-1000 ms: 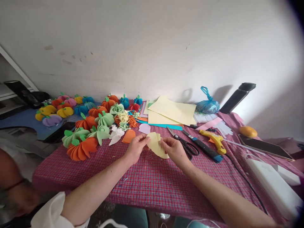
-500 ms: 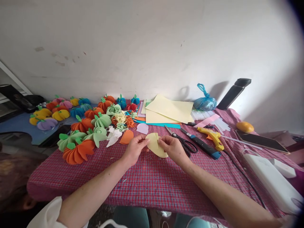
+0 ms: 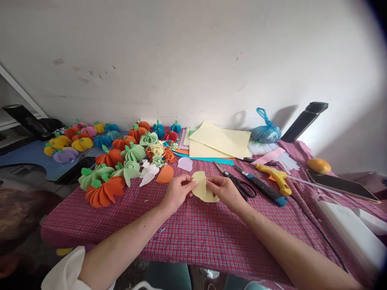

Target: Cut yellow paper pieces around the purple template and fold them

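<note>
Between my hands is a pale yellow paper cutout (image 3: 199,188) with a rounded outline, raised a little over the checked tablecloth. My left hand (image 3: 180,190) pinches its left edge between thumb and fingers. On the other side, my right hand (image 3: 222,189) grips the right part, where the paper bends near a crease. Black scissors (image 3: 238,182) lie just beyond my right hand, beside a utility knife (image 3: 263,186). An orange paper cutout (image 3: 165,174) and a lilac cutout (image 3: 185,164) rest past my left hand.
Paper pumpkins (image 3: 105,190) in several colours crowd the left side. Yellow sheets (image 3: 214,143) lie at the back near a blue plastic bag (image 3: 266,133). To the right are a yellow glue gun (image 3: 275,177), a phone (image 3: 341,185), an orange fruit (image 3: 319,165) and a black bottle (image 3: 305,122).
The view has shifted slightly, so the scene sits a little farther right. The yellow cutout's right part now bends more along the crease; both hands keep hold of it.
</note>
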Available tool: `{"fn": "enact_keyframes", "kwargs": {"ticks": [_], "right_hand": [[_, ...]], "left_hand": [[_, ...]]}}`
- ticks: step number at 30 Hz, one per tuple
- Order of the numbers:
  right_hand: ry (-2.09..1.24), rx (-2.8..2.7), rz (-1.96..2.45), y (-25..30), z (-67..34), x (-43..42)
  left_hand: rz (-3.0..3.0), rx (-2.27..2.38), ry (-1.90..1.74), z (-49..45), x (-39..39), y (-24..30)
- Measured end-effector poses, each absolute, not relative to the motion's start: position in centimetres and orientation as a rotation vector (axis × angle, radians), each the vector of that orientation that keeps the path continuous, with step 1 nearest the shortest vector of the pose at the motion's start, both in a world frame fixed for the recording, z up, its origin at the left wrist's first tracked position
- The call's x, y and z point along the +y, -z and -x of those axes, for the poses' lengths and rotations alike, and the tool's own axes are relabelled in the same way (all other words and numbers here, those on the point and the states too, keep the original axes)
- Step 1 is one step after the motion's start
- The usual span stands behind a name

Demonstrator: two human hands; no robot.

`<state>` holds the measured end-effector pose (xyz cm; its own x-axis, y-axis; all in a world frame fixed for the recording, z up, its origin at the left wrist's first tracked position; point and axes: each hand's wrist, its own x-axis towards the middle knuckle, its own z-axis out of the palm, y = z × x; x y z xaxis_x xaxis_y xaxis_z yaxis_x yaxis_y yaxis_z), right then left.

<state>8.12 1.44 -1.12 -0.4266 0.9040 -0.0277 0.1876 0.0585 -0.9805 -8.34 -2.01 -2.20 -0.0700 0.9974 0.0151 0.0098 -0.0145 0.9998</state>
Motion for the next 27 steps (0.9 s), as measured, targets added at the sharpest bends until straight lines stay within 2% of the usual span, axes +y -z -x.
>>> {"fn": "enact_keyframes", "kwargs": {"ticks": [5, 12, 20, 27], "right_hand": [[-1.402, -1.715, 1.122, 0.8, -7.8, 1.0], [-1.195, -1.816, 1.046, 1.1, -7.5, 0.5], [-1.056, -1.858, 1.081, 1.6, -7.6, 0.6], [-0.901, -1.892, 1.12, 1.0, -7.5, 0.2]], "left_hand": [[-1.206, 1.297, -1.248, 8.2, -2.1, 2.1], [-1.489, 1.513, -1.44, 8.6, -2.1, 2.6], [-1.47, 1.207, -1.253, 7.9, -2.9, 1.3], [-1.409, 1.379, -1.376, 8.3, -2.4, 2.1]]}}
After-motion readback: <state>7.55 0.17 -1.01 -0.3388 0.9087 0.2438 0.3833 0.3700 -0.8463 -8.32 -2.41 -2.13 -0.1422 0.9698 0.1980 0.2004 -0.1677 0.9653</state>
